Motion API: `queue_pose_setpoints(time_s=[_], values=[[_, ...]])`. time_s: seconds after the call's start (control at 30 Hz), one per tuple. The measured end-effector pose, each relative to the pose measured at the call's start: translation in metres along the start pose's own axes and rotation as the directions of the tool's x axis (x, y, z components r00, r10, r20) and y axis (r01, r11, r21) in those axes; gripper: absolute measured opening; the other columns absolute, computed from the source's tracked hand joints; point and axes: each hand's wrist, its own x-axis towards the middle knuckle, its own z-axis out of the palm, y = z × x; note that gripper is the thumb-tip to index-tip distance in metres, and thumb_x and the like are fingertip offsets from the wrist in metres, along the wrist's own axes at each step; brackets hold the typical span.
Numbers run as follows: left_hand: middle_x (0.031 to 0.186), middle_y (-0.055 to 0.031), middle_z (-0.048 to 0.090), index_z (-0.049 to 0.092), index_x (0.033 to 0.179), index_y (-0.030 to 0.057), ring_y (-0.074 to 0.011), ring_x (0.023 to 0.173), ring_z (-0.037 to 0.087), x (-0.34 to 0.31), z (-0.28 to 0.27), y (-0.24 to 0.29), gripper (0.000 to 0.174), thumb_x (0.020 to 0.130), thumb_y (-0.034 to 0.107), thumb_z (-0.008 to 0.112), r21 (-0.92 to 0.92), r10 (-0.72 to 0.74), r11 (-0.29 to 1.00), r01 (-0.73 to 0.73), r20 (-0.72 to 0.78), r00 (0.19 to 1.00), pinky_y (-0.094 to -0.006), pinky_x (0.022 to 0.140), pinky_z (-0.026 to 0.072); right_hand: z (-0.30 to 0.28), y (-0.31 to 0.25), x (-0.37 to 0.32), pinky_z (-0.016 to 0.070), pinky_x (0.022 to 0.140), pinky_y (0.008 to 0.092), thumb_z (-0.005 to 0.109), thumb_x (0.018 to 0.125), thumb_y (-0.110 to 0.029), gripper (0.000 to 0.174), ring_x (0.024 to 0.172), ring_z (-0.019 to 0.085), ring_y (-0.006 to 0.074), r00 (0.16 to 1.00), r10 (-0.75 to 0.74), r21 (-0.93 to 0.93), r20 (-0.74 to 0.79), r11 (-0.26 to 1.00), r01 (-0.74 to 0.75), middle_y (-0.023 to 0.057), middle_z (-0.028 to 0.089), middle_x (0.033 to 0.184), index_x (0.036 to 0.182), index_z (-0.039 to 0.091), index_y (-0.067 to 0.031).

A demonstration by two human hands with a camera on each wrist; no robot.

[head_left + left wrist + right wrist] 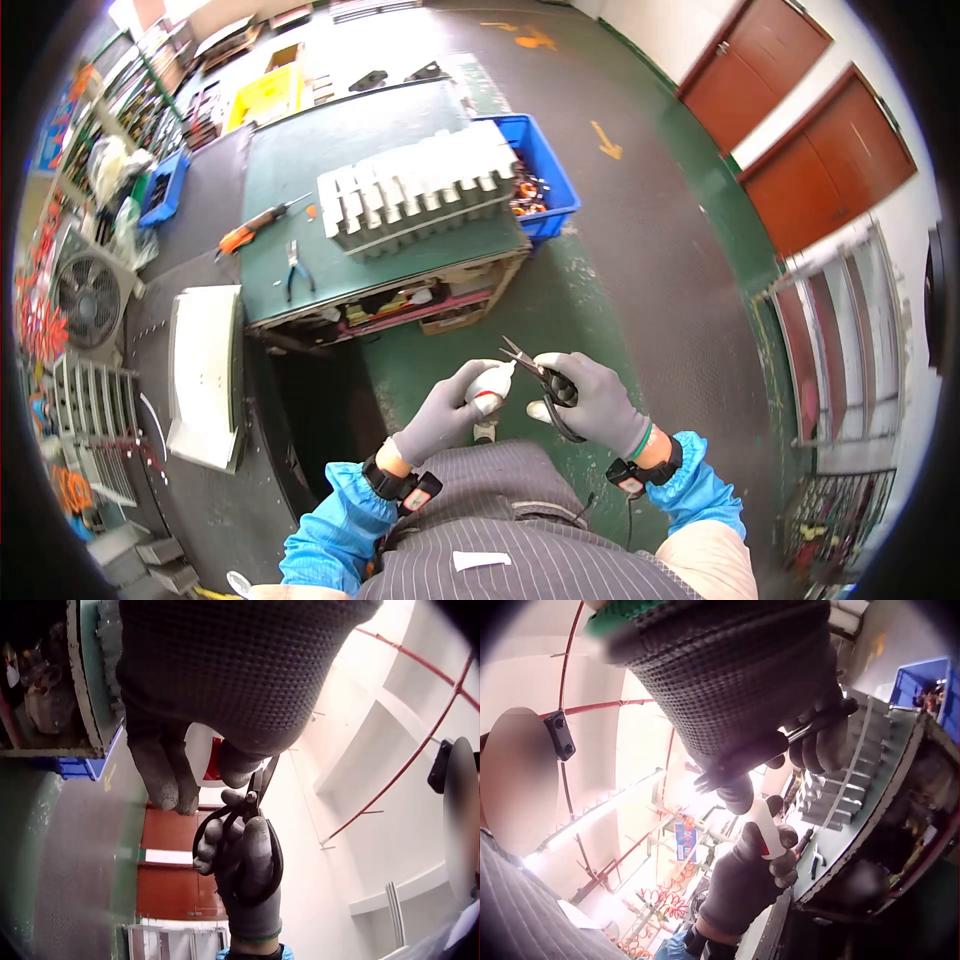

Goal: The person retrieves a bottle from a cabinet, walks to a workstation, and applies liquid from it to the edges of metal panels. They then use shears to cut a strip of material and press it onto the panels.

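In front of the lap, my gloved left hand (440, 420) grips a small white bottle (490, 382) with a red band and a narrow tip. My gloved right hand (603, 405) holds black-handled scissors (521, 354), their blades apart and close by the bottle's tip. The left wrist view shows the right hand's fingers around the scissors' loop handles (276, 859). Seen from the right wrist, the bottle (766, 829) sits between the left thumb and fingers, its red band partly covered.
Ahead stands a green-topped workbench (300, 170) bearing a row of grey-white metal parts (420, 190), pliers (293, 270) and an orange power screwdriver (250, 230). A blue bin (548, 175) adjoins its right side. Papers (205, 370) lie on the left table; a fan (90, 290) stands beyond.
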Motion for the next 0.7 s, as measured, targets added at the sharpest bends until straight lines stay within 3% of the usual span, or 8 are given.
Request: queue_pose_setpoints(time_s=[0.1, 0.33, 0.4, 0.7], values=[[0.113, -0.0041, 0.060, 0.048, 0.140, 0.0030, -0.0110, 0.102, 0.059, 0.026, 0.026, -0.006, 0.046, 0.100, 0.020, 0.065, 0.032, -0.032, 0.999, 0.029, 0.105, 0.994, -0.0281, 0.086, 0.0541, -0.020, 0.021, -0.028, 0.0494, 0.065, 0.0313, 0.091, 0.074, -0.032, 0.061, 0.068, 0.056, 0.0158, 0.995, 0.086, -0.008, -0.060, 0.996, -0.086, 0.0039, 0.056, 0.081, 0.124, 0.064, -0.0094], [0.115, -0.0041, 0.060, 0.049, 0.140, 0.0029, -0.0116, 0.106, 0.058, 0.069, 0.076, -0.010, 0.048, 0.100, 0.023, 0.066, 0.089, -0.125, 0.991, 0.104, 0.268, 0.955, -0.0290, 0.091, 0.0530, -0.047, 0.053, -0.078, 0.0503, 0.066, 0.0307, 0.090, 0.074, -0.032, 0.061, 0.069, 0.057, 0.0154, 0.955, 0.256, 0.026, -0.150, 0.967, -0.255, 0.0034, 0.057, 0.083, 0.124, 0.064, -0.0090], [0.109, -0.0064, 0.065, 0.049, 0.139, 0.0026, -0.0101, 0.090, 0.063, 0.079, 0.086, -0.016, 0.044, 0.101, 0.019, 0.064, 0.118, -0.082, 0.992, 0.051, 0.279, 0.957, -0.0283, 0.080, 0.0561, -0.052, 0.057, -0.088, 0.0505, 0.066, 0.0307, 0.090, 0.074, -0.032, 0.061, 0.069, 0.057, 0.0155, 0.941, 0.293, 0.036, -0.172, 0.956, -0.291, 0.0034, 0.057, 0.083, 0.124, 0.064, -0.0090], [0.107, -0.0064, 0.065, 0.048, 0.141, 0.0032, -0.0111, 0.087, 0.064, 0.101, 0.110, -0.029, 0.045, 0.102, 0.019, 0.064, 0.139, -0.118, 0.988, 0.071, 0.366, 0.923, -0.0288, 0.078, 0.0564, -0.058, 0.072, -0.115, 0.0512, 0.067, 0.0321, 0.089, 0.075, -0.035, 0.061, 0.071, 0.059, 0.0172, 0.899, 0.381, 0.033, -0.218, 0.923, -0.384, 0.0050, 0.059, 0.084, 0.124, 0.064, -0.0097]])
